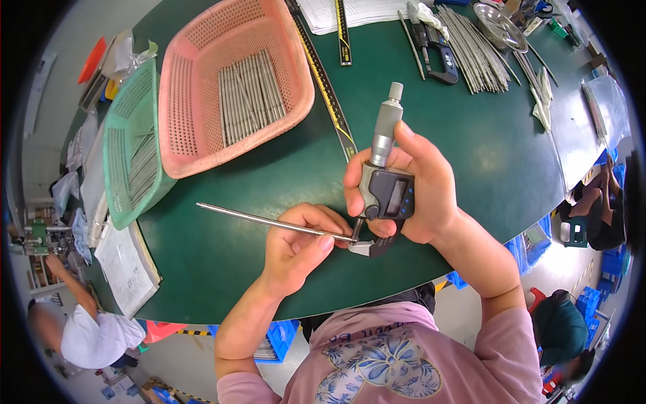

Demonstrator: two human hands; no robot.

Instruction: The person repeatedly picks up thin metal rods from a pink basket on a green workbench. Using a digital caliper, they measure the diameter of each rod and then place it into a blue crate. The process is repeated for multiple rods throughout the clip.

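Note:
My right hand [425,182] is wrapped round a digital micrometer [387,191], its grey thimble pointing up and away and its thumb side facing the barrel. Between the thumb and fingers of my left hand [297,248] lies a thin metal rod [250,217], slanting from upper left to lower right. The rod's right end sits at the micrometer's measuring gap, by the spindle and anvil; whether both faces touch it is too small to tell. Left of my hands, a pink perforated basket [237,149] holds many similar rods [252,97].
A green basket [114,202] with more rods stands left of the pink one. Steel rulers [330,94] lie on the green table [471,148]. At the back right are a rod pile [471,50], another micrometer [441,60] and a metal bowl [499,27]. Papers [128,266] lie at left.

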